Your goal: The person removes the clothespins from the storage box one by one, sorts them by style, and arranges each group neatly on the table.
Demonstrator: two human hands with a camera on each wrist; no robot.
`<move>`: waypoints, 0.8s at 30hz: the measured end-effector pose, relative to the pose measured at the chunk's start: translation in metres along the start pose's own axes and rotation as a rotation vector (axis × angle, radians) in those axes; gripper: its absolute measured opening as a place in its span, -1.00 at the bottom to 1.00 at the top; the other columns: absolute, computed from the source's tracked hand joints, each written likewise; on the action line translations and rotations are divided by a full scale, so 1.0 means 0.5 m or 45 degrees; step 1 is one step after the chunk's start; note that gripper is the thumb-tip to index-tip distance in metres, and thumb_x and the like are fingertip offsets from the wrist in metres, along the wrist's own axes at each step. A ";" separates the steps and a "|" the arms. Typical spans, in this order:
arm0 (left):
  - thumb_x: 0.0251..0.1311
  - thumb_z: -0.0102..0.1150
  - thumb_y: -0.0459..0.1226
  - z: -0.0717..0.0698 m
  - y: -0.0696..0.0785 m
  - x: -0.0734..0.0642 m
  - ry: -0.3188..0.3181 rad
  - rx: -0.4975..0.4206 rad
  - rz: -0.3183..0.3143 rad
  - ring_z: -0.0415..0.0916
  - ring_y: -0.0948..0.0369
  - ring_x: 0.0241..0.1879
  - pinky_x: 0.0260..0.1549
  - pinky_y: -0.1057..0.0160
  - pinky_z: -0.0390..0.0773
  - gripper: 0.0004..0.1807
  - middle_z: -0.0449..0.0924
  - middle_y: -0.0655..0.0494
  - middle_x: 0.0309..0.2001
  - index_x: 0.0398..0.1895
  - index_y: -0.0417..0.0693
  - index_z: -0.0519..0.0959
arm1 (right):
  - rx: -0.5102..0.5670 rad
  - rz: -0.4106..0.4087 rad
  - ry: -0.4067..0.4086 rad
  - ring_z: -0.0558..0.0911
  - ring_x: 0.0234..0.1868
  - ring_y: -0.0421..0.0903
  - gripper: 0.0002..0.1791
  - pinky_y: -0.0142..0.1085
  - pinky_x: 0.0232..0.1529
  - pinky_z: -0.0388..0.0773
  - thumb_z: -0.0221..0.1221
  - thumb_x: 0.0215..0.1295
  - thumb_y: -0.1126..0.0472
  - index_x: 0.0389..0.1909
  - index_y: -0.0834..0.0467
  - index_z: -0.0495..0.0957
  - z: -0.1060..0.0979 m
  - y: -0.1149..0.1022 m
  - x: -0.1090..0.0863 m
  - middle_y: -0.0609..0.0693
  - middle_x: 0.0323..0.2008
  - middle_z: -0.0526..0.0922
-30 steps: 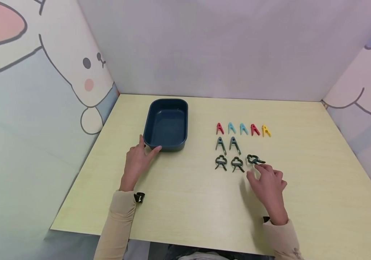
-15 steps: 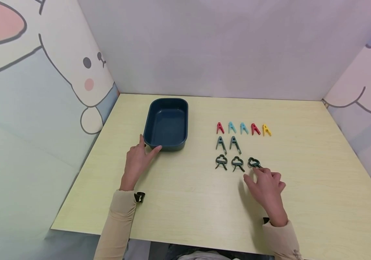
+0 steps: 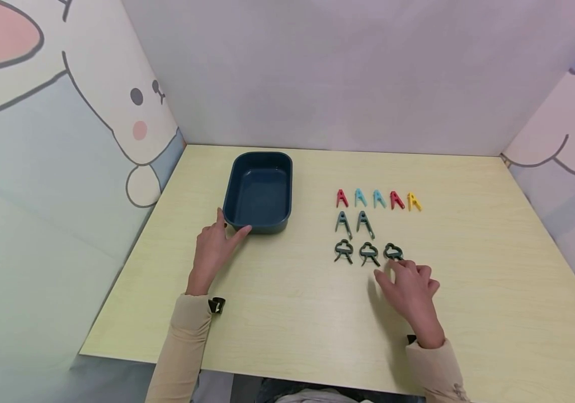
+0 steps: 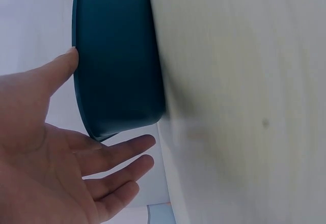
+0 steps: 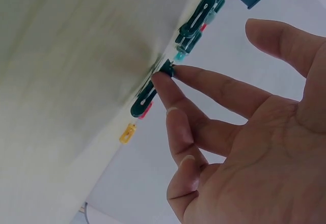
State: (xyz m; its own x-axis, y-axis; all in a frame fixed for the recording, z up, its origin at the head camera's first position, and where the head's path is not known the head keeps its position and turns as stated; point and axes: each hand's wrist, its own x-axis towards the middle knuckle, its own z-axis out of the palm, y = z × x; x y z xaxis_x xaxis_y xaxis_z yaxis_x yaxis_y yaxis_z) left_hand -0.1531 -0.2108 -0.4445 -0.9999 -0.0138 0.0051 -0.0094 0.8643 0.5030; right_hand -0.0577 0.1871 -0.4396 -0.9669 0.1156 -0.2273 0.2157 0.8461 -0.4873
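Observation:
Thumb and forefinger of my left hand (image 3: pixel 213 250) rest at the near left corner of a dark blue rectangular tub (image 3: pixel 258 196). In the left wrist view, the thumb touches the tub's rim and the other fingers extend loosely. My right hand (image 3: pixel 410 288) touches a dark green plant clip (image 3: pixel 393 250) with the tips of its index and middle fingers, the thumb held apart. Those fingertips partly hide the clip's legs. Left of it lie two similar plant clips (image 3: pixel 369 253), legs toward the person.
Behind the plant clips are two grey-green clothespins (image 3: pixel 365 225). Farther back runs a row of small red, light blue and yellow clothespins (image 3: pixel 396 200). All lie on a pale wooden table (image 3: pixel 292 313) with walls on three sides.
My right fingers have turned the third plant clip and shifted it slightly toward the person, so it lines up with the other two. The left hand and tub have stayed put.

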 end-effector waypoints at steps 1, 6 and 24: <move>0.37 0.17 0.25 0.000 0.000 0.000 0.001 0.001 -0.001 0.54 -0.34 0.05 0.10 -0.25 0.43 0.15 0.59 -0.46 0.06 0.60 -0.46 -0.05 | 0.000 0.001 0.000 0.14 0.20 0.47 -0.37 0.35 -0.01 0.05 0.10 0.53 -0.08 0.29 0.39 0.50 0.000 0.000 0.001 0.47 0.29 0.37; 0.37 0.18 0.24 -0.001 0.001 -0.002 0.009 -0.001 0.003 0.57 -0.31 -0.03 0.04 -0.23 0.46 0.14 0.61 -0.43 -0.01 0.60 -0.46 -0.03 | -0.004 0.004 -0.014 0.12 0.22 0.48 -0.34 0.34 -0.01 0.04 0.09 0.54 -0.07 0.33 0.42 0.46 0.002 0.001 0.002 0.48 0.28 0.36; 0.39 0.16 0.24 -0.010 -0.002 -0.009 0.008 -0.014 -0.010 0.57 -0.31 -0.01 0.05 -0.23 0.46 0.13 0.57 -0.41 0.17 0.60 -0.46 -0.03 | 0.082 -0.068 0.173 0.18 0.17 0.45 -0.43 0.32 -0.04 0.03 0.11 0.55 0.01 0.31 0.39 0.49 -0.012 0.015 -0.012 0.45 0.27 0.41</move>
State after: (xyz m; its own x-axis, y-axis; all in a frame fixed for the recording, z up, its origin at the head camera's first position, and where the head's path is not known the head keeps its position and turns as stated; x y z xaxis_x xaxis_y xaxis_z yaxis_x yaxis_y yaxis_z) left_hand -0.1485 -0.2142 -0.4407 -0.9997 -0.0236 0.0065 -0.0170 0.8584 0.5128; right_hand -0.0509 0.1958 -0.4367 -0.9858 0.1442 -0.0854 0.1674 0.8183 -0.5499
